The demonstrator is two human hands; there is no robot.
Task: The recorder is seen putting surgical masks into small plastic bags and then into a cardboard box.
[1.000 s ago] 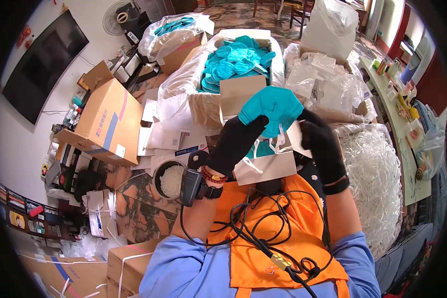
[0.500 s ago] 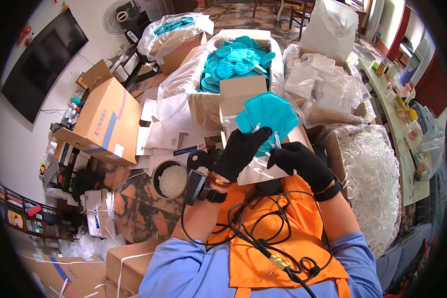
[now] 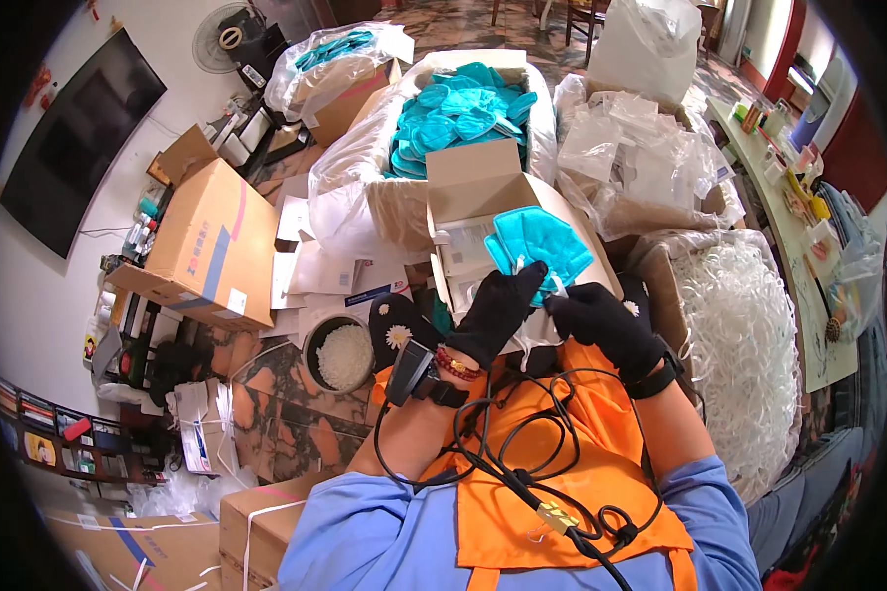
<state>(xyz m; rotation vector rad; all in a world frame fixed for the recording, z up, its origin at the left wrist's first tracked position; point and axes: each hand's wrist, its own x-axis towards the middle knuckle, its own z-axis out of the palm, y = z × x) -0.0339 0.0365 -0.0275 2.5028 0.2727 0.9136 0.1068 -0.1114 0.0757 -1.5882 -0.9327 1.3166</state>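
Teal face masks (image 3: 544, 248), a few stacked together, are raised in front of me above a small open carton (image 3: 471, 179). My left hand (image 3: 501, 313), in a black glove, is closed on their lower edge. My right hand (image 3: 607, 327), also gloved in black, is pinched at a white strap at the masks' lower right. White straps hang below the left hand. Past the carton, a large plastic-lined box (image 3: 375, 202) is heaped with more teal masks (image 3: 458, 113).
At right stands a lined box filled with white straps (image 3: 739, 355); behind it, a box holds clear plastic bags (image 3: 641, 148). A bowl of white bits (image 3: 344, 357) sits on the floor at left, near a brown carton (image 3: 207, 241). A long table (image 3: 784, 236) runs along the right.
The masks and both hands have come down slightly and toward me. The right hand is a little closer to the masks' lower edge. More of the small carton's inside shows.
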